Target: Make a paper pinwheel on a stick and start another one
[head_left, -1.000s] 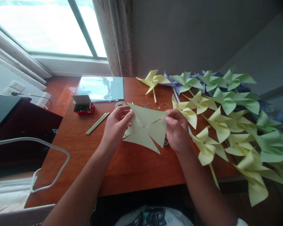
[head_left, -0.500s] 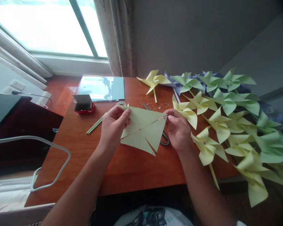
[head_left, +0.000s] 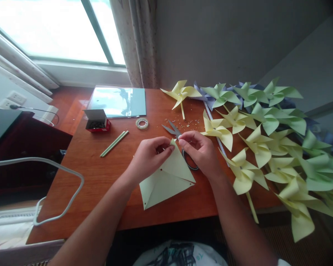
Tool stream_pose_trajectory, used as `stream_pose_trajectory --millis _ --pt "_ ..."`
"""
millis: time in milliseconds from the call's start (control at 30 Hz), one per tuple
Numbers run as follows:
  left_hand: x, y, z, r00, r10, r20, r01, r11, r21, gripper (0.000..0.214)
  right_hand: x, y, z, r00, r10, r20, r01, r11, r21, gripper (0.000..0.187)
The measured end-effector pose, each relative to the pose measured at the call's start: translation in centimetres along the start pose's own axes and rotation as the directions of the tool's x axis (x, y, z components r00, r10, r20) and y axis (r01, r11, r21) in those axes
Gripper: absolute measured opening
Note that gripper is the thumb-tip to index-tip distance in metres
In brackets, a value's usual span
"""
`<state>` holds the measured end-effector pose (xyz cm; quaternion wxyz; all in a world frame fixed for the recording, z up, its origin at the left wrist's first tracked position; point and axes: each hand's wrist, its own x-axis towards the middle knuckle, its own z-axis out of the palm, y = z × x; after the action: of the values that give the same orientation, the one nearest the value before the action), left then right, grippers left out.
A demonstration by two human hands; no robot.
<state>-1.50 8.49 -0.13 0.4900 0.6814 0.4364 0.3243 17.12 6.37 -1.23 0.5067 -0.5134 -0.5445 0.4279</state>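
A pale green paper square (head_left: 166, 183) with slits cut in from its corners and small holes punched in it tilts above the desk. My left hand (head_left: 152, 157) pinches its top corner between thumb and fingers. Close beside that corner, my right hand (head_left: 198, 149) has its thumb and fingers pressed together; what lies between them, if anything, is too small to make out. Scissors (head_left: 172, 129) lie spread on the desk behind and below my right hand, which covers their middle. One black handle loop shows beside the paper.
Many paper pinwheels (head_left: 268, 118) in yellow, green and purple crowd the right side. On the wooden desk (head_left: 91, 195) are a tape roll (head_left: 141, 123), green sticks (head_left: 114, 144), an open red box (head_left: 97, 123) with dark bits, glossy sheets (head_left: 138, 103) and paper scraps.
The paper has been turned and lowered toward me. My left hand moved right to its top corner, my right hand shifted slightly left, and the tape roll and scissor blades came into view.
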Motion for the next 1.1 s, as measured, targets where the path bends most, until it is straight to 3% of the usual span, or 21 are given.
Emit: stream_pose_trajectory --millis 233,600,1100 --pt "-0.05 0.33 0.49 0.998 0.035 0.057 -0.042 0.992 0.115 0.02 0.02 -0.03 0.28 0.987 -0.153 0.059 0.158 0.981 -0.109 0.001" --pt "-0.11 -0.28 0.31 0.999 -0.044 0.022 0.046 0.988 -0.146 0.021 -0.17 -0.64 0.33 0.93 -0.365 0.027 0.359 0.893 -0.27 0.01" --pt "-0.08 0.48 0.1 0.995 -0.094 0.022 0.097 0.967 -0.238 0.017 -0.31 -0.54 0.23 0.91 -0.41 0.06 0.406 0.852 -0.329 0.013"
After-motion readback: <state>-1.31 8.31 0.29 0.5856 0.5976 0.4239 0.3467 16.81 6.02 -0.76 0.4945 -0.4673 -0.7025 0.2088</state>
